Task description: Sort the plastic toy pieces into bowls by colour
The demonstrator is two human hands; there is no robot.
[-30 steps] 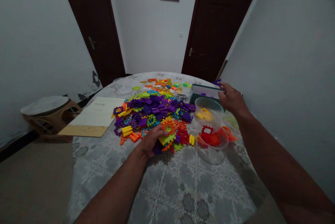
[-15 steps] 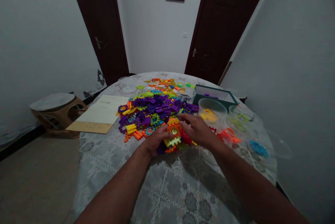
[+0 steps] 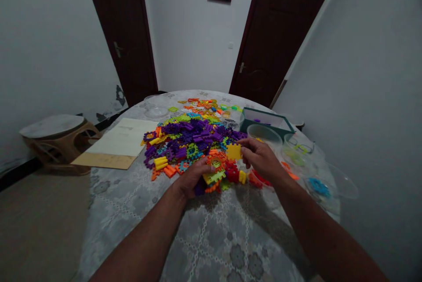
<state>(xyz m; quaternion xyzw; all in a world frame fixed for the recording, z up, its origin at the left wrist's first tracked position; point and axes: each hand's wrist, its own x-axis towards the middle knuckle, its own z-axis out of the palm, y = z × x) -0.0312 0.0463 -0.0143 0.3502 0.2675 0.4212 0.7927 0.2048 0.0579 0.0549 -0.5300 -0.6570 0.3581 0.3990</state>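
My left hand (image 3: 194,176) is closed around a structure of interlocking plastic building pieces (image 3: 215,172) in orange and yellow-green, low over the near edge of the pile. In my right hand (image 3: 257,155), pinched between thumb and fingers, is a flat yellow square building piece (image 3: 234,152) with notched edges. It is held upright just to the right of the structure and above it. Red pieces (image 3: 232,173) and a small yellow piece (image 3: 242,177) lie beneath it. Behind both hands spreads the heap of mostly purple building pieces (image 3: 198,134).
A dark green box (image 3: 273,122) and clear plastic tubs (image 3: 264,134) stand at the right. Blue pieces (image 3: 319,187) lie farther right. A sheet of cardboard (image 3: 108,160) rests on the left of the patterned tablecloth (image 3: 211,238). A wooden stool (image 3: 59,141) stands beyond the left edge.
My right hand has drawn back rightward from the structure with the yellow square piece in its fingers. My left hand keeps its hold on the structure. The view has shifted slightly.
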